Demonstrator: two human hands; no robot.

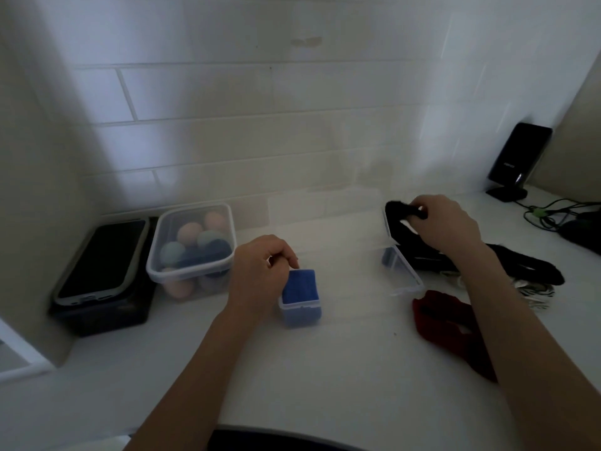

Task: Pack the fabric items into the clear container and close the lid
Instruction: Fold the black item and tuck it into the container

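On the counter (pixel 325 369), the right hand (pixel 445 227) pinches a black fabric (pixel 401 211), lifted above a lid (pixel 403 271). The left hand (pixel 260 271) curls at the blue fabric (pixel 302 286) filling the box (pixel 300 312); whether it grips is unclear.

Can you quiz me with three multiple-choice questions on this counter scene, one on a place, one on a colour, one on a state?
1. Where is the tub of balls?
A. left of the left hand
B. right of the right hand
C. under the red cloth

2. What colour is the cloth in the small box?
A. yellow
B. blue
C. white

3. What is the right hand doing?
A. lying flat
B. gripping black fabric
C. holding a phone

Answers: 1 A, it sits beyond the left hand. 2 B, blue cloth fills it. 3 B, fingers curl round the black fabric.
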